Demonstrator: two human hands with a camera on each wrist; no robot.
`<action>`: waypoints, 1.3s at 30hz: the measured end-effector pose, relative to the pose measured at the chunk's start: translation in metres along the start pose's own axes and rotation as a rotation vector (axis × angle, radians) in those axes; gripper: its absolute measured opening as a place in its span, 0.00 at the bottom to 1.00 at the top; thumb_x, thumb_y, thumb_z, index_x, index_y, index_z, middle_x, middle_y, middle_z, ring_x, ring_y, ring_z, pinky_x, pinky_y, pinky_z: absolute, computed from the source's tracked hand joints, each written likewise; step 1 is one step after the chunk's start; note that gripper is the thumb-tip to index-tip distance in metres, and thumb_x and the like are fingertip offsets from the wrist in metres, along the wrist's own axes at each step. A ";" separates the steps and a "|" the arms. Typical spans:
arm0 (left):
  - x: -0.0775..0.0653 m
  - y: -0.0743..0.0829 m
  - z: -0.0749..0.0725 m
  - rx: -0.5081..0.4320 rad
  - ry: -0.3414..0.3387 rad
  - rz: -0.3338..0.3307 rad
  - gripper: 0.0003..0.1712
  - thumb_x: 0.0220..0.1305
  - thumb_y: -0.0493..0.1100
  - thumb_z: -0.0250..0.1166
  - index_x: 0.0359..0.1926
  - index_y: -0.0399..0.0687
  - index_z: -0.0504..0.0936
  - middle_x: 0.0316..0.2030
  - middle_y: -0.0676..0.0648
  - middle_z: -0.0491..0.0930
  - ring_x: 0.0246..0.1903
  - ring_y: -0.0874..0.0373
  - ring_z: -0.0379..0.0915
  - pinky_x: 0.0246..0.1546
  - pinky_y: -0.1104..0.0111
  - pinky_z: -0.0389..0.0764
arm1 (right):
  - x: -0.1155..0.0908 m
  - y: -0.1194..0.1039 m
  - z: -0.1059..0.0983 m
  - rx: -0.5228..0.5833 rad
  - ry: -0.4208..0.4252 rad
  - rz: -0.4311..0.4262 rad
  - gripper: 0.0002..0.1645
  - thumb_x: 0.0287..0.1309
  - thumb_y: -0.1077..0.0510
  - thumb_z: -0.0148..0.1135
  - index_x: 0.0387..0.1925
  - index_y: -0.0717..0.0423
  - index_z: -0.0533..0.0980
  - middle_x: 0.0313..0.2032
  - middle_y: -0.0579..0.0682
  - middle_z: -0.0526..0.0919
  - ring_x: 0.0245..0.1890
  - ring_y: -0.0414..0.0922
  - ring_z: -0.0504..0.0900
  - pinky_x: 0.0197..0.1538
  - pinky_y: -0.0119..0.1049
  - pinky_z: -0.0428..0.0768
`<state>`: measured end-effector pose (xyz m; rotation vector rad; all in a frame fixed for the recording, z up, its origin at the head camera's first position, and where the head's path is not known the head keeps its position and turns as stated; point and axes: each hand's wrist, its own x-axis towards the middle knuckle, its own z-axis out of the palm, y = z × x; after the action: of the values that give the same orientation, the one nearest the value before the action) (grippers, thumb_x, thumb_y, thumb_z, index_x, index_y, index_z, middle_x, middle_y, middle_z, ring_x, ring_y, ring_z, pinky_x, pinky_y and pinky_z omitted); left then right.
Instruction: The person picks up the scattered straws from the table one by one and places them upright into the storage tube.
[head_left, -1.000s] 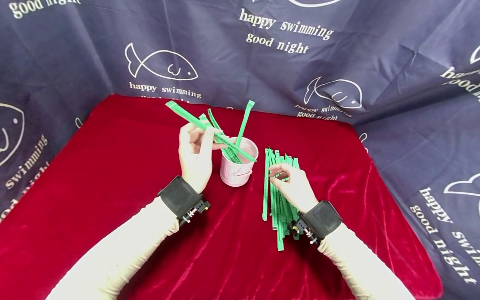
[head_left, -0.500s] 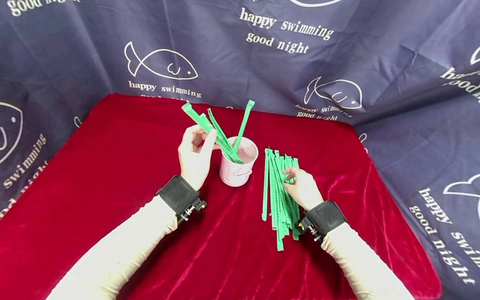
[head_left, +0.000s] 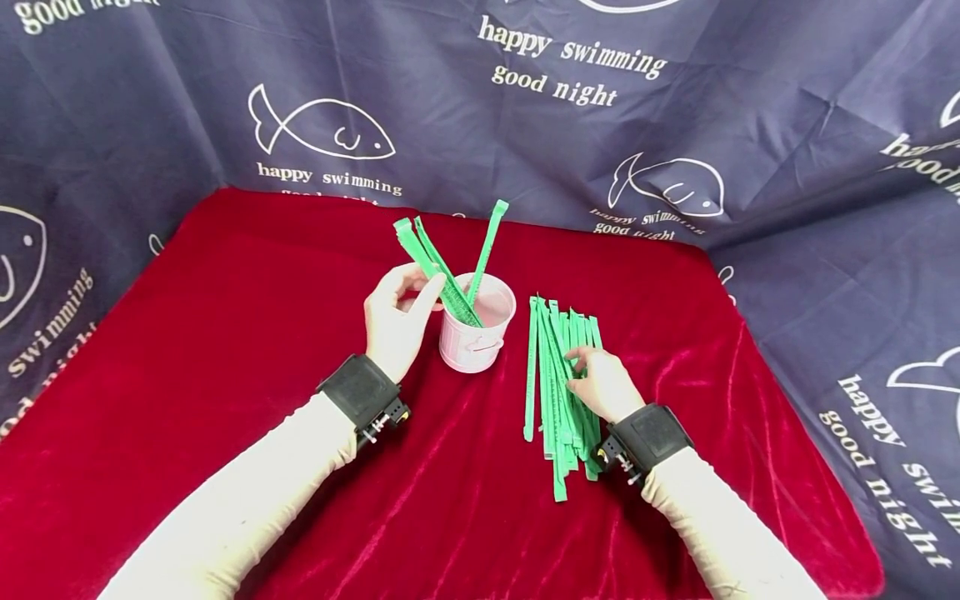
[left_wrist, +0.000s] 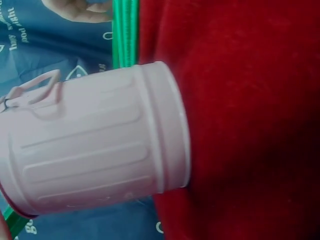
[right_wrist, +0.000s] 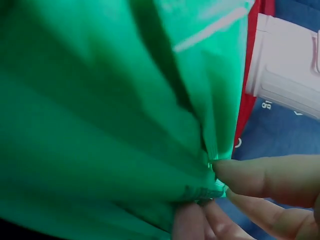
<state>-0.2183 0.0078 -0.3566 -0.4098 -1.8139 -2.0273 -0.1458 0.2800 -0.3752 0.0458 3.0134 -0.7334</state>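
Note:
My left hand [head_left: 401,317] pinches a slim green stick packet [head_left: 411,241] near the left rim of a small pink bucket [head_left: 470,354]. Its lower end is inside the bucket, where another packet leans left and one leans right [head_left: 491,237]. In the left wrist view the bucket [left_wrist: 95,145] fills the middle and hides most of that hand. My right hand [head_left: 609,390] rests on a pile of green stick packets [head_left: 555,400], thumb and forefinger apart. The right wrist view shows its fingertips [right_wrist: 235,175] touching the packets' ends [right_wrist: 217,145]; a firm grip is not plain.
Red velvet cloth [head_left: 270,333] covers the table. Behind and at the sides hangs a dark blue curtain [head_left: 450,100] with white fish and lettering. Each wrist wears a black camera band [head_left: 360,390]. The packet pile lies right of the bucket.
My left hand has lowered its packet into the bucket, from a slant above the rim to beside the other packets. My right hand has shifted rightward over the pile, nudging some packets.

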 end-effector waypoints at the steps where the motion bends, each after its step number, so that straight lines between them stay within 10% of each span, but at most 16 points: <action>1: 0.000 -0.001 0.000 0.018 -0.005 0.001 0.13 0.61 0.32 0.68 0.47 0.30 0.80 0.32 0.45 0.82 0.28 0.66 0.79 0.33 0.62 0.88 | 0.000 0.001 0.000 0.000 -0.003 0.001 0.23 0.52 0.68 0.63 0.52 0.67 0.77 0.39 0.63 0.82 0.38 0.56 0.81 0.40 0.46 0.82; 7: -0.001 -0.008 -0.003 0.140 -0.014 0.017 0.12 0.60 0.35 0.70 0.43 0.33 0.81 0.32 0.37 0.80 0.29 0.69 0.74 0.28 0.81 0.79 | -0.001 0.000 -0.002 0.011 -0.018 0.029 0.26 0.52 0.68 0.61 0.56 0.66 0.74 0.40 0.63 0.83 0.36 0.55 0.81 0.37 0.43 0.81; 17: 0.000 -0.010 -0.006 0.244 -0.043 0.010 0.14 0.57 0.36 0.73 0.42 0.34 0.81 0.36 0.37 0.80 0.30 0.69 0.72 0.28 0.81 0.74 | -0.001 -0.004 -0.005 0.056 0.012 0.043 0.26 0.54 0.65 0.65 0.56 0.67 0.75 0.36 0.60 0.84 0.35 0.53 0.83 0.38 0.40 0.82; 25: -0.001 -0.006 -0.004 0.127 -0.052 -0.074 0.24 0.55 0.30 0.72 0.46 0.35 0.67 0.28 0.45 0.73 0.22 0.67 0.73 0.21 0.64 0.86 | -0.001 -0.011 -0.012 0.190 0.052 0.054 0.25 0.58 0.62 0.65 0.57 0.67 0.76 0.38 0.60 0.84 0.20 0.41 0.80 0.26 0.31 0.78; 39: -0.021 0.020 0.019 0.123 -0.258 -0.083 0.12 0.60 0.38 0.71 0.45 0.42 0.86 0.33 0.41 0.87 0.28 0.62 0.81 0.31 0.75 0.83 | -0.016 -0.057 -0.012 0.447 0.239 -0.121 0.17 0.56 0.57 0.71 0.47 0.59 0.83 0.34 0.56 0.87 0.22 0.46 0.83 0.27 0.30 0.81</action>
<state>-0.1909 0.0266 -0.3463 -0.5918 -2.1294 -1.9783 -0.1320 0.2348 -0.3381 -0.0395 3.0147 -1.5000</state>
